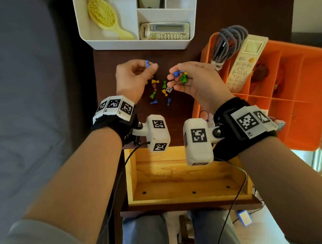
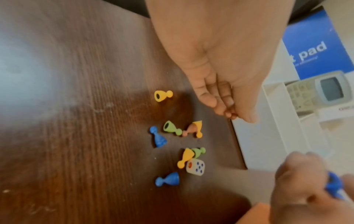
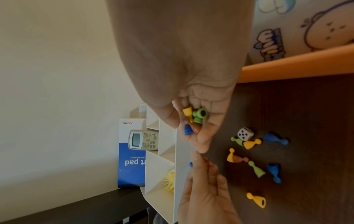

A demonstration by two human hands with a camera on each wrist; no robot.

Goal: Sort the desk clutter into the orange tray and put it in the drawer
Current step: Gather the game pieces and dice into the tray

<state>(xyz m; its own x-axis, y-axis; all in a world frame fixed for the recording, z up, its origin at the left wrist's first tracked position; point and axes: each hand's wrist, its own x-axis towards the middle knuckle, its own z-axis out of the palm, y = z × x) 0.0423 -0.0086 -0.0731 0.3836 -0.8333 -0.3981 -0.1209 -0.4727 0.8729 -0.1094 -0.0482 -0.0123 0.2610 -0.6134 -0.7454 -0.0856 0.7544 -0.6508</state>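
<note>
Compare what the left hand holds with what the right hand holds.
The left hand pinches a single blue pawn at its fingertips; the right hand cups a handful of pawns in blue, green, yellow and brown. Both hover over the loose pawns and die on the desk.

We log a black strap on each wrist, the left wrist band (image 1: 115, 108) and right wrist band (image 1: 249, 121) both carrying white blocks printed with black square codes — white camera housings, thin black cables, grey sleeves, blue-grey trousers.
</note>
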